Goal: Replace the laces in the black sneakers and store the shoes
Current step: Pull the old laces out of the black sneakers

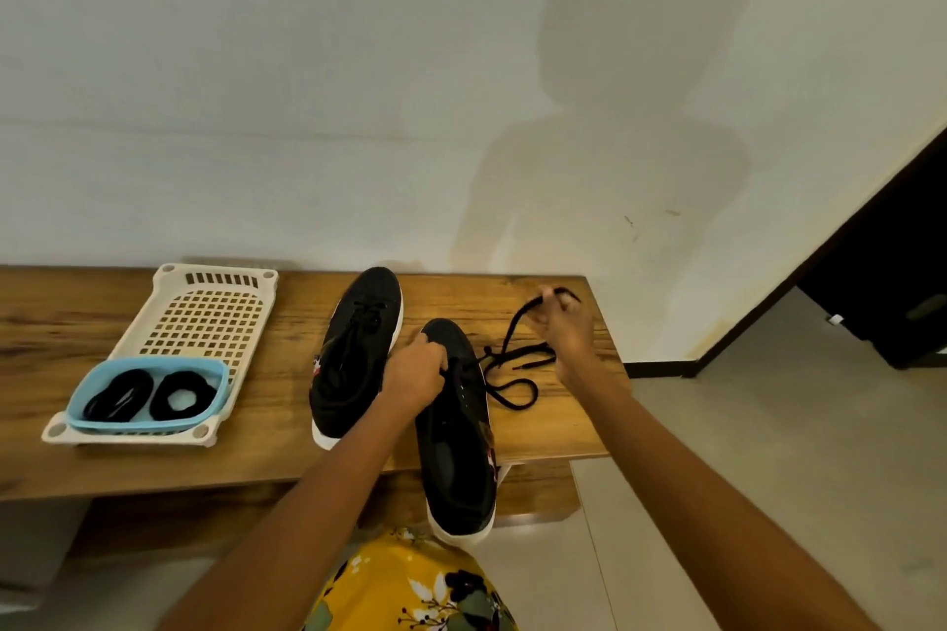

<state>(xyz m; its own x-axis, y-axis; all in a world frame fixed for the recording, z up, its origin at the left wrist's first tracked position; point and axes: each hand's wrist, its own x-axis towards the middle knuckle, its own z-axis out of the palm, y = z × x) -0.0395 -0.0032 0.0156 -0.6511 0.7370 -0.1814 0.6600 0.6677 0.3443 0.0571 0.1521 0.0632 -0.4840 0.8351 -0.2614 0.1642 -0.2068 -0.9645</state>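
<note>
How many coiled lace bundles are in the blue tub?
2, side by side in the blue tub on the white rack: left coil, right coil. Nothing seems hidden beneath them.

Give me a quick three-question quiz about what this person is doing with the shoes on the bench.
1. True or false: both sneakers still have their laces fully threaded.
2. Which hand pinches the loose lace? A) left B) right
3. Fill in: the coiled spare laces lie in a ___ tub.

Key
1. False: the far sneaker is laced, while the near sneaker has its lace mostly pulled out.
2. B: the right hand pinches it, and the left hand grips the near sneaker.
3. Blue: the blue tub sits on the white tray.
</note>
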